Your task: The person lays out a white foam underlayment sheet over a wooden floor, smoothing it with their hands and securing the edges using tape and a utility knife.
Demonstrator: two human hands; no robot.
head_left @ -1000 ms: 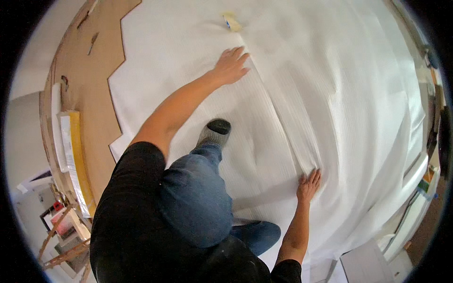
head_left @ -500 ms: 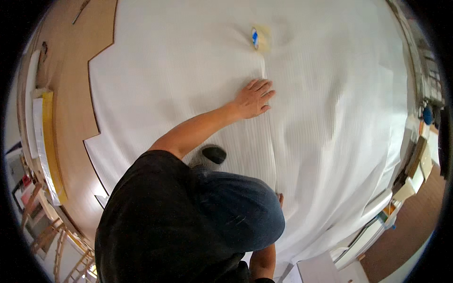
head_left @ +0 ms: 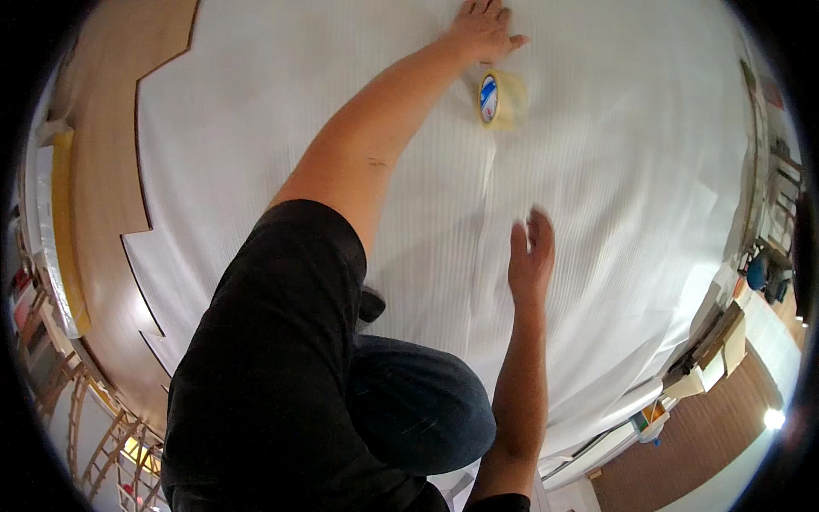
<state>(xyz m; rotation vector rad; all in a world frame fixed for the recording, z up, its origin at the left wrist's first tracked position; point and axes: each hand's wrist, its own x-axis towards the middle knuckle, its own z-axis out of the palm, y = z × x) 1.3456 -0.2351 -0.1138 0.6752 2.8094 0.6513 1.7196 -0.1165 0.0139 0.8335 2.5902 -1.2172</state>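
Observation:
My left hand [head_left: 485, 32] is open, fingers spread on the white ribbed underlayment sheet [head_left: 614, 171], just above a roll of clear yellowish tape [head_left: 503, 101] with a blue and white core. The tape lies at the top of a long seam or fold in the sheet. My right hand [head_left: 531, 260] is below the tape and right of that seam, open, with fingers apart and slightly bent, blurred at the tips, holding nothing. My jeans knee [head_left: 418, 410] and dark sock tip [head_left: 368, 303] are low in the view, partly behind my left sleeve.
Wooden laminate planks [head_left: 102, 162] with a stepped edge border the sheet on the left, with a long yellow-edged package [head_left: 64, 230] on them. Wooden ladder-like frames [head_left: 107, 448] are at lower left. Boards [head_left: 717, 341] and assorted items line the right edge, beside a brown floor [head_left: 699, 435].
My left hand has moved forward along the seam, past the tape. My right hand has come up from beside my knee toward the tape. The tape appears lower in view.

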